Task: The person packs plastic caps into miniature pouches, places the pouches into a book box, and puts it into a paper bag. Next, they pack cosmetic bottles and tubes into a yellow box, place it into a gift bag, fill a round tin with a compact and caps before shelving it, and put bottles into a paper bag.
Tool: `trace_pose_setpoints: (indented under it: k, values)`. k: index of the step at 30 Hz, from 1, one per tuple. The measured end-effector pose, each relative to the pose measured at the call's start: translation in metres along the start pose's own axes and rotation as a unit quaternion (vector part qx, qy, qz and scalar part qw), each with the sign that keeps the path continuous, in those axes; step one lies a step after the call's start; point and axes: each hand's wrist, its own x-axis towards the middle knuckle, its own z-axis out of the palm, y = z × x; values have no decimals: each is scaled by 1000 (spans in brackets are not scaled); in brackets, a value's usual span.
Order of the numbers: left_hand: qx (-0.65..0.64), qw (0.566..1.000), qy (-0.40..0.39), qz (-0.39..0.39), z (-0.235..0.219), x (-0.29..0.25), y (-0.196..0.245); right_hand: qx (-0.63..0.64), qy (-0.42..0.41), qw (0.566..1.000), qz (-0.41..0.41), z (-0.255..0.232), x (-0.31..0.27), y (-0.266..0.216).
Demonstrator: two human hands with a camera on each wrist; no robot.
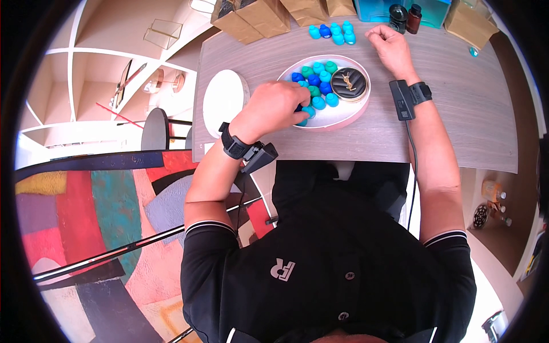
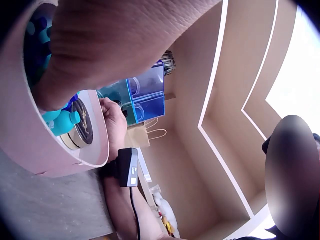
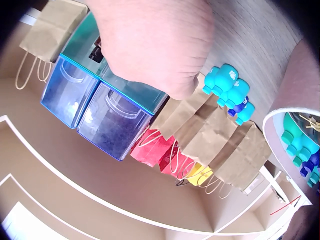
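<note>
My left hand [image 1: 273,108] reaches over the left rim of an oval pink box [image 1: 337,123]. Its curled fingers and thumb pinch a small dark blue bottle [image 1: 298,107], mostly hidden by the hand. Around it in the box are several small turquoise, green and blue bottles [image 1: 318,103], beside a round black compact [image 1: 350,83] with a gold emblem. At the back of the table my right hand [image 1: 390,50] rests with loosely curled fingers and nothing visible in it. A group of small turquoise bottles [image 3: 227,77], with one dark blue among them, stands left of that hand.
A white oval lid [image 1: 225,103] lies left of the box. Along the back edge stand brown paper bags [image 1: 260,23] and blue-teal clear bins [image 3: 112,117]. A dark brown bottle [image 1: 414,19] and a black jar [image 1: 398,17] are just beyond the right hand.
</note>
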Motion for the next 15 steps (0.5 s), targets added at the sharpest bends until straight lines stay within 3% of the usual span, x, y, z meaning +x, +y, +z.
trace_pose_setpoints:
  k: [3,6,8,15]
  values:
    - [-12,1000,-11,-6,-10,3,1,6,2,1000,3,-1,-1,-2]
    - [-69,997,27,-32,-22,14,-7,11,-2,1000,9,-1,-2,-4]
    - [-30,993,107,-41,-24,31,-26,15,-3,1000,5,-1,-2,-4]
    - [22,990,138,-18,-3,113,-104,17,10,1000,1,2,-2,-1]
